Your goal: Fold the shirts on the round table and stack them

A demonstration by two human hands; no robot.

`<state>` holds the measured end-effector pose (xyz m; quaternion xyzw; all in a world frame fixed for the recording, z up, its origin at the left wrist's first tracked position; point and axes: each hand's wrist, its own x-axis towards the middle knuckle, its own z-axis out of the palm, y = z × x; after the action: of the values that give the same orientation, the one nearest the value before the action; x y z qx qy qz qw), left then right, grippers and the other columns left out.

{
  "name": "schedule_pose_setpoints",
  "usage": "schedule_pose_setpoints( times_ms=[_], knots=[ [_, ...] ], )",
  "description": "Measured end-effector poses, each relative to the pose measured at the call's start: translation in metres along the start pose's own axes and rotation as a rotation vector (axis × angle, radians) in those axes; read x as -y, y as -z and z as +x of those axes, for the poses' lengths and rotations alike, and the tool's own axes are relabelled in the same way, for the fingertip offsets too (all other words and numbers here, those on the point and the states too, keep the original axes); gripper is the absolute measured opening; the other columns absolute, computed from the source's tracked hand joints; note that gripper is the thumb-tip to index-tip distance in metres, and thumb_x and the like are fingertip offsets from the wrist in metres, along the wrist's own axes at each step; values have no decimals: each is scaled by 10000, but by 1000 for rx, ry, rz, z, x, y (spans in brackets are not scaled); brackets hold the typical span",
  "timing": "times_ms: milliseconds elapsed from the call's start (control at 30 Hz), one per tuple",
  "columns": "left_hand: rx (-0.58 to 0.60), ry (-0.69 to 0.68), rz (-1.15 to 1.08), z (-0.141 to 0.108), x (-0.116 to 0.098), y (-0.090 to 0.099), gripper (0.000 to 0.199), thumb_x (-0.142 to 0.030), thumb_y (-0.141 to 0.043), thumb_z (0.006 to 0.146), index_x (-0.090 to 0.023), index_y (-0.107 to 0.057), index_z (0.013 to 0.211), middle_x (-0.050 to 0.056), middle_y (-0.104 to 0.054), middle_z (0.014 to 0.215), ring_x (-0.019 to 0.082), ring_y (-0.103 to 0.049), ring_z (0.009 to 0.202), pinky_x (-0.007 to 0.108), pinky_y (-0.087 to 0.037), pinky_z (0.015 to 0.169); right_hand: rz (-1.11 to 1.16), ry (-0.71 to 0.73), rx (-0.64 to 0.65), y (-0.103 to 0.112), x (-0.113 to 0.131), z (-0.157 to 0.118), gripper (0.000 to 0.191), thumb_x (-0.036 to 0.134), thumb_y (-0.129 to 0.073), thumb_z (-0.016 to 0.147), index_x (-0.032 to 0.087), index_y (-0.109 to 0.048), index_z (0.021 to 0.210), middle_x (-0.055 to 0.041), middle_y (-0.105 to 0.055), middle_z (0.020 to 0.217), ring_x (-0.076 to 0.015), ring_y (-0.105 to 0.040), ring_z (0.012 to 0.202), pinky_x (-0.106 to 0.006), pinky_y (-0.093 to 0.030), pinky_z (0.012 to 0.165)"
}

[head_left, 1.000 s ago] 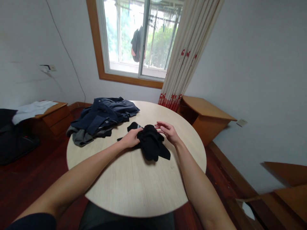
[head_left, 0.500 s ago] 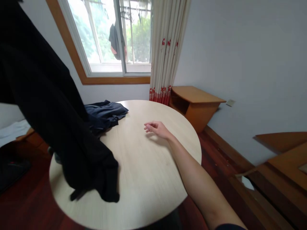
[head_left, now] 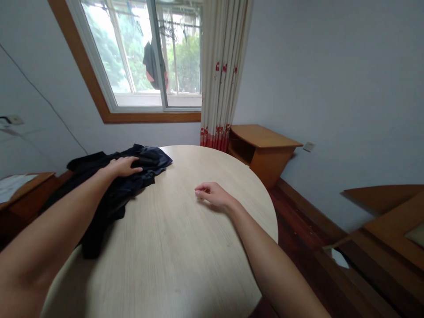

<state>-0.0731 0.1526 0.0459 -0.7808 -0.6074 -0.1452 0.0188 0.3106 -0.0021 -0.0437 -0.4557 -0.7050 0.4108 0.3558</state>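
A black garment [head_left: 111, 207] lies in a loose heap at the left of a round pale wooden table [head_left: 185, 251], partly hanging past its edge. Under and beside it is a dark navy garment [head_left: 160, 155]. My left hand [head_left: 124, 166] rests on top of the heap, thumb apart from the fingers, not visibly gripping the cloth. My right hand [head_left: 213, 193] is over the middle of the table with its fingers loosely curled and nothing seen in them. Whether it touches the tabletop is hard to tell.
Behind the table are a window [head_left: 142, 57] and a curtain [head_left: 220, 75] with red flowers. A wooden cabinet [head_left: 265, 137] stands at the back right. Wooden furniture [head_left: 380, 247] is at the far right; a wooden surface with white paper [head_left: 15, 185] is at the left.
The black garment, earlier hanging raised at the left, now lies on the navy garment. My left hand has come into view on top. My right hand stays over the table, fingers curled slightly more.
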Motion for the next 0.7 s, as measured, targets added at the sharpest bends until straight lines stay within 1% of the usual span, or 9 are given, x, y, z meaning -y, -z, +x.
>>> schedule_pose_setpoints(
  times_ms=[33, 100, 200, 300, 400, 467, 567, 633, 700],
  knots=[
    [51, 6, 61, -9, -1, -14, 587, -531, -777, 743, -171, -699, 1200, 201, -646, 1346, 457, -544, 1285, 674, -333, 1085, -24, -5, 8, 1, -1, 1, 326, 440, -701, 869, 153, -743, 1018, -83, -730, 902, -188, -656, 828, -318, -490, 766],
    [112, 30, 160, -27, -6, -30, 544, -547, -659, 822, -211, -684, 1249, 195, -545, 1477, 466, -425, 1394, 725, -194, 1125, -60, -7, 24, 1, -4, 2, 297, 410, -700, 874, 156, -743, 1021, -90, -736, 927, -189, -663, 837, -312, -495, 757],
    [-41, 53, 215, -56, -14, -30, 608, -608, -571, 856, -199, -651, 1299, 203, -477, 1530, 504, -333, 1427, 775, -114, 1103, -79, -2, 45, 1, -10, 4, 271, 386, -708, 871, 161, -749, 1018, -98, -742, 951, -191, -674, 841, -303, -505, 741],
    [-217, 188, 211, -82, -12, -26, 787, -766, -635, 731, -199, -648, 1277, 199, -498, 1497, 588, -196, 1433, 835, -115, 1034, -68, 6, 48, 0, -14, 4, 265, 379, -710, 870, 167, -754, 1024, -101, -748, 963, -195, -681, 848, -301, -511, 740],
    [-271, 221, 98, -102, 2, -32, 846, -832, -681, 635, -209, -665, 1207, 191, -552, 1426, 634, -180, 1402, 851, -182, 976, -92, 8, 37, -1, -15, 4, 251, 363, -715, 863, 166, -758, 1012, -99, -754, 963, -195, -679, 846, -303, -509, 747],
    [-282, 184, 49, -110, 12, -38, 809, -825, -651, 680, -221, -658, 1217, 180, -561, 1415, 633, -203, 1394, 842, -214, 967, -125, 10, 34, -1, -16, 5, 236, 353, -704, 869, 164, -761, 997, -92, -757, 951, -193, -675, 840, -302, -504, 750],
    [-250, 161, 75, -116, 17, -40, 792, -787, -557, 785, -209, -614, 1323, 193, -481, 1501, 621, -199, 1413, 826, -222, 993, -154, 10, 16, -1, -18, 5, 224, 332, -669, 890, 162, -759, 1004, -83, -758, 940, -185, -675, 839, -296, -496, 760],
    [-208, 183, 116, -117, 9, -36, 798, -747, -529, 819, -173, -592, 1369, 230, -407, 1556, 617, -175, 1432, 822, -202, 1018, -181, 10, -14, -2, -19, 7, 218, 316, -647, 902, 157, -756, 1004, -78, -758, 932, -178, -671, 834, -287, -486, 762],
    [-199, 180, 163, -120, -11, -31, 756, -682, -533, 840, -152, -589, 1377, 255, -372, 1575, 593, -143, 1460, 817, -149, 1050, -243, 8, -47, -5, -18, 9, 208, 307, -629, 910, 152, -756, 965, -69, -752, 904, -170, -655, 808, -275, -466, 741]
  ],
)
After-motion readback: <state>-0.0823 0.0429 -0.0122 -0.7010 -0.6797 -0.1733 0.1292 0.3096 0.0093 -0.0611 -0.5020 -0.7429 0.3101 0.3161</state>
